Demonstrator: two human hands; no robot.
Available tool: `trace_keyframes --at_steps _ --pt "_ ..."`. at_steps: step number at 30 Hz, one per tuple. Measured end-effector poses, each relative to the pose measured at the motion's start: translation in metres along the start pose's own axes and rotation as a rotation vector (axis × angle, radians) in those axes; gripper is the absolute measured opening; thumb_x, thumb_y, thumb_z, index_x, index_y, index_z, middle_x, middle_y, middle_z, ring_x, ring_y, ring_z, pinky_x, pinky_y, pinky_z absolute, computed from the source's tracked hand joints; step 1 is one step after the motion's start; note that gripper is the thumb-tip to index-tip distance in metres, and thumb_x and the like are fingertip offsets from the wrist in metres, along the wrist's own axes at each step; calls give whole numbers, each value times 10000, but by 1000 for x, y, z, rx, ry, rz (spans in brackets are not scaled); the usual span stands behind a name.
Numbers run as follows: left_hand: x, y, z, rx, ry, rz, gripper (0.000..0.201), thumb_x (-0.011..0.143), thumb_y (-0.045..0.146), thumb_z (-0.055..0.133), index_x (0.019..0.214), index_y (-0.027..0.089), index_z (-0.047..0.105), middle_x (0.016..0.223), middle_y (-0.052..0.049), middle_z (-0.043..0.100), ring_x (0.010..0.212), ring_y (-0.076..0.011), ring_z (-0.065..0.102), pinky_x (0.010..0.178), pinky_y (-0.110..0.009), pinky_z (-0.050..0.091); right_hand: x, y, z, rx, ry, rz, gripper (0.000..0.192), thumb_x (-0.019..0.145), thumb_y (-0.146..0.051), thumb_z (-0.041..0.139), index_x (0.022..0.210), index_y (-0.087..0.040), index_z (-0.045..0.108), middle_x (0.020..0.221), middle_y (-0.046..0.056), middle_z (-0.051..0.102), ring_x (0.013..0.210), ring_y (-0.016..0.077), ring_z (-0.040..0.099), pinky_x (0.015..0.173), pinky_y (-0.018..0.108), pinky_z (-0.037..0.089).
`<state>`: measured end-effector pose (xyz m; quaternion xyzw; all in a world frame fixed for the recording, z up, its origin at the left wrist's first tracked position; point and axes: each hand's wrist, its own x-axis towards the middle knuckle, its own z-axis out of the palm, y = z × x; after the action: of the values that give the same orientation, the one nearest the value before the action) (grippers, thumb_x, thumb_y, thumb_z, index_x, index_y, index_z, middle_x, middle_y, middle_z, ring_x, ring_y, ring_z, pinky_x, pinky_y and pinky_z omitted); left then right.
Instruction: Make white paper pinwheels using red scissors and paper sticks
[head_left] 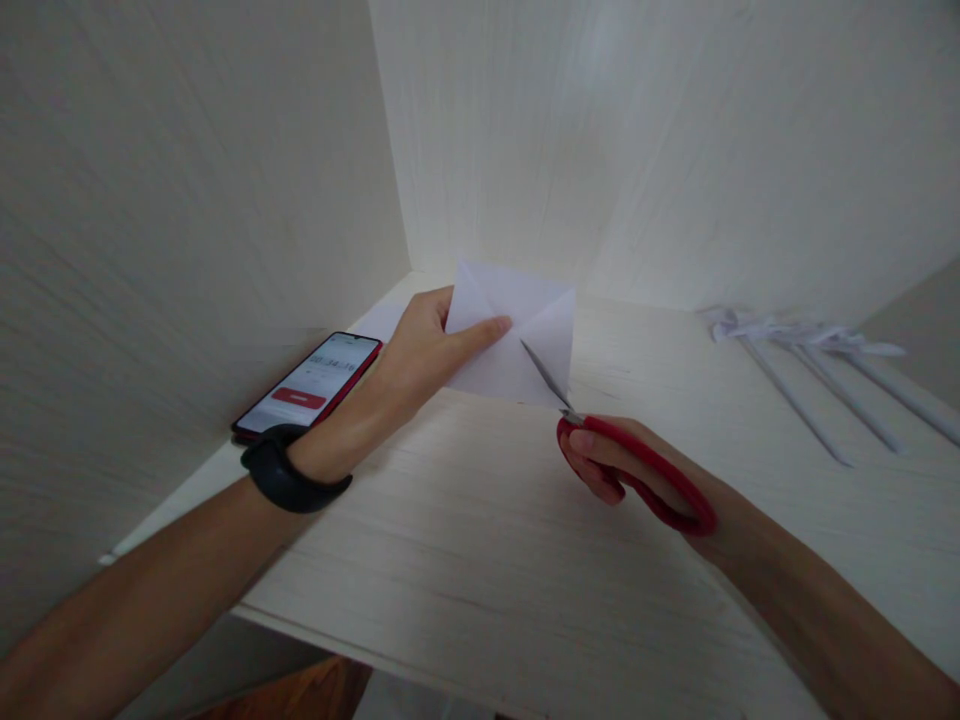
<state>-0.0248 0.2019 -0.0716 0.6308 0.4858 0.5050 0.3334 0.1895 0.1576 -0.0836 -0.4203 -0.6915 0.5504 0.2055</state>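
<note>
A white sheet of paper [537,352], roughly square and marked with diagonal creases, is held up above the shelf by my left hand [435,345]. My thumb presses on its front near the middle, and the other fingers are behind it. Red-handled scissors [652,465] sit in my right hand [607,460], which is closed around the handles. One blade lies across the lower right of the paper, its tip close to the centre; the other blade seems to be behind the sheet.
A phone with a red case [304,388] lies by the left wall, beside my left wrist. White paper pinwheel-like pieces on rolled sticks [795,400] lie at the right. The white shelf [450,560] has walls at the left and back, and a front edge below.
</note>
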Motion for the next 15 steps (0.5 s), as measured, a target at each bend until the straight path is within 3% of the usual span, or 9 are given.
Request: trace_keyframes --at_steps 15 --pt "-2 -3 2 -24 3 7 342 740 430 672 919 140 700 866 -77 718 750 -224 667 579 -276 516 2 15 -5 42 -31 -34 510 907 -593 423 578 -204 394 548 -24 400 537 112 359 539 279 271"
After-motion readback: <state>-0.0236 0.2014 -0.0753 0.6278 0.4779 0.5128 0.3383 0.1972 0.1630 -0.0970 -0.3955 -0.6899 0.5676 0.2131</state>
